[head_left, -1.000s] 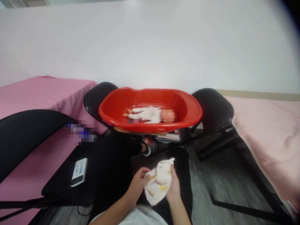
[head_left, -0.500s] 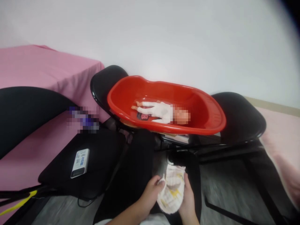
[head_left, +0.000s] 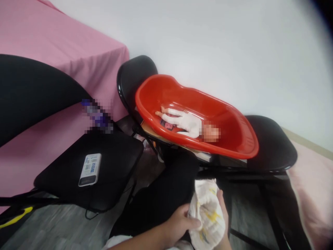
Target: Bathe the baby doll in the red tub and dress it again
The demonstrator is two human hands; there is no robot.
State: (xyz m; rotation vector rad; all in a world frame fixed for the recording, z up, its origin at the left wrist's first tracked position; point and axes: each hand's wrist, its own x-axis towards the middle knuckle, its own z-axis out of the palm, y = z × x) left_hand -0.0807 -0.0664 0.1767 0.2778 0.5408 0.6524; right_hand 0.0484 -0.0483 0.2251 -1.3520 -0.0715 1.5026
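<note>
Between my two hands, above my lap, is a small white cloth (head_left: 206,213) with yellow print, rounded at its lower end. My left hand (head_left: 180,222) grips its left side, with the thumb lying on the front. My right hand (head_left: 224,208) holds the right edge, most of its fingers hidden behind the fabric. Farther off, a doll (head_left: 191,124) in white clothing lies on its back in a red baby bathtub (head_left: 234,121), its feet to the left and its head to the right.
Under the tub are black chairs (head_left: 270,142). A white power bank (head_left: 90,170) lies on a black chair seat (head_left: 117,149) at the left. Pink cloth (head_left: 85,41) drapes a surface at the far left, and paler pink fabric (head_left: 309,180) hangs at the right.
My view has tilted and shifted left. The cloth has turned a little and come nearer, and my left thumb now rests lower across its front. Doll and tub stay as they were.
</note>
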